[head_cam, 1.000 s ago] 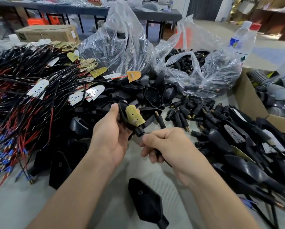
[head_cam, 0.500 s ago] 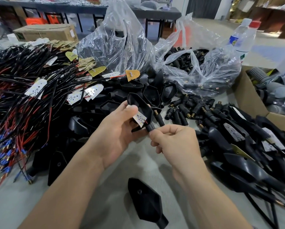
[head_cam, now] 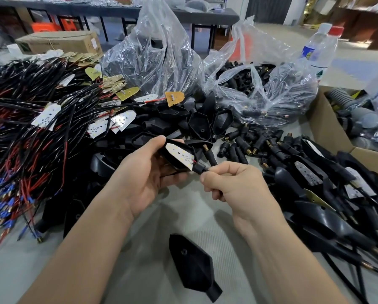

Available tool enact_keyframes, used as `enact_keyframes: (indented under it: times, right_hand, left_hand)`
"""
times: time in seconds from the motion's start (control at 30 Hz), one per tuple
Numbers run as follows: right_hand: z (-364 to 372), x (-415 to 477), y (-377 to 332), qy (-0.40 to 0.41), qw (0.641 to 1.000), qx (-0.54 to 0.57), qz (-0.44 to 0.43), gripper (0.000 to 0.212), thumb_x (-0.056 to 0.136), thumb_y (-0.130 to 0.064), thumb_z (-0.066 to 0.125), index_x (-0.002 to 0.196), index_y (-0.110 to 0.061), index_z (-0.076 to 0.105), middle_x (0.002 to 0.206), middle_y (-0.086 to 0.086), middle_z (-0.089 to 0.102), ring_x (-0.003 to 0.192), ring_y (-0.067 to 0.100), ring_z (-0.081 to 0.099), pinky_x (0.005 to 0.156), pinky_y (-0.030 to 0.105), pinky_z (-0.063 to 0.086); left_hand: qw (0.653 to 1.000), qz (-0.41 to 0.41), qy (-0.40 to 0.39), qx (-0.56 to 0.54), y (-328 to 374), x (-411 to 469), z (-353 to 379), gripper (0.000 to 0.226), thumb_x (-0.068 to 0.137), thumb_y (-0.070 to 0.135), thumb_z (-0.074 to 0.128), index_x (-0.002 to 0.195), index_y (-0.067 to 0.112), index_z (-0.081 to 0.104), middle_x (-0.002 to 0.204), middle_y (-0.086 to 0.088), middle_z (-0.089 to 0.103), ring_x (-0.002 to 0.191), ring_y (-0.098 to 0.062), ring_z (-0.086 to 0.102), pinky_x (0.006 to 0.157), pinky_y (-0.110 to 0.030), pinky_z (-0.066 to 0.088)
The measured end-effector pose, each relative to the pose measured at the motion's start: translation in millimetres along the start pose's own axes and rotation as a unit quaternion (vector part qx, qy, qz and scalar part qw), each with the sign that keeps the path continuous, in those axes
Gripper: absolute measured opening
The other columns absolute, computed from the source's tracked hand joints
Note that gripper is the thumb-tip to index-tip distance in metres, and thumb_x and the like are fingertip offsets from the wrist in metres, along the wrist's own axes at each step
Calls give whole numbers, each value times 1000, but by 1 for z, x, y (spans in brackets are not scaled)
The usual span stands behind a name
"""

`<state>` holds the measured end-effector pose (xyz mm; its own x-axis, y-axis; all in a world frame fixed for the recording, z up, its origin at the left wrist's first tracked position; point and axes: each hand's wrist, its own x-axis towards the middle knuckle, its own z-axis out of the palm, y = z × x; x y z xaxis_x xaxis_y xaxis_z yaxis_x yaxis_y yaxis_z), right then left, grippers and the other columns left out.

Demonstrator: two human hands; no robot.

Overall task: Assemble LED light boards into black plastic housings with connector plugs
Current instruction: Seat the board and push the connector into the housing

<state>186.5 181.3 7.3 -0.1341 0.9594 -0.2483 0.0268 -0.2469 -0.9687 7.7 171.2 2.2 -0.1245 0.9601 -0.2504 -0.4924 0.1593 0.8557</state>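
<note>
Over table (head_cam: 190, 216) — left hand (head_cam: 148, 172): fingers curled round housing (head_cam: 176, 141)
Board (head_cam: 180, 155): now flipped white-side up, seemingly seated
Right hand (head_cam: 236, 185): fingers pinch plug (head_cam: 198, 169) — nearly assembled

The loose housing (head_cam: 190, 262) on the matt grey desk (head_cam: 122, 279) is smooth, matt black plastic. The board (head_cam: 180, 155) is white and shiny. Wires (head_cam: 30, 137) have glossy sheathing. Bags (head_cam: 155, 53) are clear, crinkled film. Plugs (head_cam: 238, 148) have brass-coloured threaded metal tips. The box (head_cam: 324, 126) is brown cardboard.
</note>
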Motion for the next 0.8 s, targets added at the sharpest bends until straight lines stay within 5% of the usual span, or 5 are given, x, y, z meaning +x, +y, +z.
enact_keyframes:
  times: [0.2,0.37,0.57,0.67,0.8]
  right_hand:
    - [5,2,6,131,981,-130,-58,18,70,-24,87,70,-38,76,59,-8,71,55,7,62,64,32,54]
    - [1,3,1,60,986,-142,-57,11,75,-15,82,70,-23,77,60,-3,70,53,10,54,67,38,54]
    - [-7,0,-6,-21,991,-83,-100,15,86,-12,75,73,-18,77,62,3,69,54,16,44,62,36,39]
    - [-8,0,-5,-43,994,-31,-92,19,83,-2,77,68,-14,77,61,8,68,51,11,46,56,22,41]
    - [-9,2,-4,-73,994,8,-77,26,79,7,78,65,-15,75,59,9,67,50,8,51,51,16,41]
  left_hand:
    - [997,58,-26,41,-5,0,-1,23,88,22,73,104,6,75,102,-17,78,87,-24,77,71,-32,62]
    - [993,80,-7,82,-3,-1,0,23,97,-1,58,107,12,75,94,-15,78,82,-23,77,68,-30,62]
    - [990,93,-75,76,6,-5,-8,40,76,33,80,114,23,76,108,-12,78,92,-23,77,73,-30,62]
    - [989,90,-87,73,8,-5,-12,53,60,44,97,106,23,81,107,-13,78,90,-22,78,70,-27,62]
    - [989,99,-69,81,7,-6,-11,48,61,48,91,100,22,83,100,-12,79,84,-20,78,65,-25,61]
